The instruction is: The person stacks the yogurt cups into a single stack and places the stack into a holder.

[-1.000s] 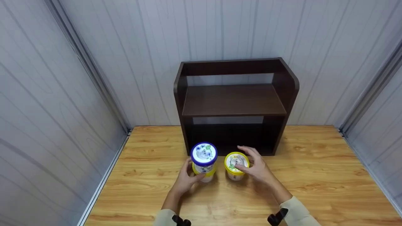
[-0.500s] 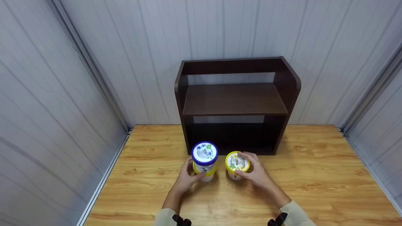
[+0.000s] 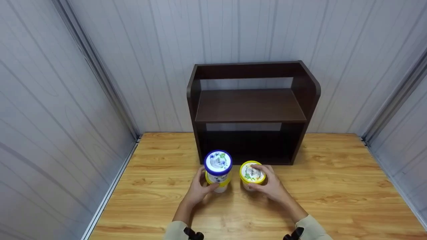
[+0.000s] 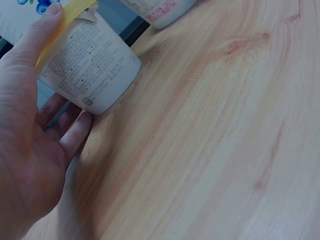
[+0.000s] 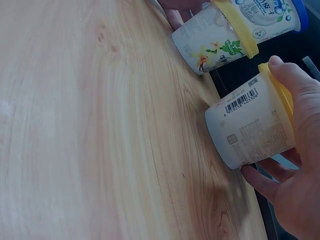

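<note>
Well, both hands (image 3: pixel 196 192) (image 3: pixel 274 186) curved around yellow-lidded tubs (image 3: pixel 221 189) (image 3: pixel 251 174).

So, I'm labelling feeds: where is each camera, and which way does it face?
Head: worn on the head, facing forward and down at the dark brown shelf; left hand, right hand and cream sleeves show.
Left wrist: worn there, looking at the lower yellow-lidded tub under the blue-lidded tub; the left hand shows.
Right wrist: worn there, looking at the separate yellow-lidded tub; the right hand and left fingers show.
Shared: head and right wrist show all three tubs.
</note>
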The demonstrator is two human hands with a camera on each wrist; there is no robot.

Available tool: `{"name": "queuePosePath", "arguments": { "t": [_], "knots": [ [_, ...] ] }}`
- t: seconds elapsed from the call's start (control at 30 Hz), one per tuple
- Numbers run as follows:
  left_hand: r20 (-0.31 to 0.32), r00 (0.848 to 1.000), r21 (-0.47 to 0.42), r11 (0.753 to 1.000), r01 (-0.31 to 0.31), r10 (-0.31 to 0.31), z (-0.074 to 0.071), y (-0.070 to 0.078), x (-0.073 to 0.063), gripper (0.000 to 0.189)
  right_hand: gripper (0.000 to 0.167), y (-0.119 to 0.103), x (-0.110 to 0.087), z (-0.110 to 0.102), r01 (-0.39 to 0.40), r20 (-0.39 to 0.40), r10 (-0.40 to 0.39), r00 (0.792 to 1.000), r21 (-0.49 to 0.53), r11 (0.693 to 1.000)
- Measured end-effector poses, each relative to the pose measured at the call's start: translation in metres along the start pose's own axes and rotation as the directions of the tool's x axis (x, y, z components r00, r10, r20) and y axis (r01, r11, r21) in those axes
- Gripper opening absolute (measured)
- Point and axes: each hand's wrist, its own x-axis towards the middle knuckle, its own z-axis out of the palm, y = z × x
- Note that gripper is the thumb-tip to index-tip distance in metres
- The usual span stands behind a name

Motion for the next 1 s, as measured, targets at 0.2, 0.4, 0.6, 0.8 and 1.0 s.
{"name": "queuePosePath", "arguments": {
  "t": [0.2,0.4,0.6,0.8,1.0],
  "knots": [
    [0.0,1.0,-0.014,1.0,-0.003,0.003,0.001,0.0,0.001,0.079,0.069,-0.012,-0.002,0.002,0.016,-0.035,-0.016,0.999,-0.007,1.0],
    [0.007,1.0,-0.008,1.0,-0.016,0.016,0.0,0.0,0.001,0.079,0.069,-0.025,-0.005,0.004,0.027,-0.064,-0.027,0.998,0.001,1.0],
    [0.004,1.0,-0.012,1.0,-0.009,0.009,0.0,0.0,0.001,0.079,0.07,-0.004,-0.001,0.002,0.013,-0.037,-0.014,0.999,-0.024,1.0],
    [0.007,1.0,-0.03,1.0,-0.006,0.006,-0.001,-0.001,0.001,0.079,0.07,0.002,0.0,0.0,0.014,-0.007,-0.014,1.0,-0.016,1.0],
    [0.025,0.999,-0.049,0.998,-0.029,0.031,-0.001,-0.003,0.002,0.077,0.066,-0.026,-0.003,-0.001,0.025,-0.031,-0.026,0.999,-0.028,0.999]
  ]
}}
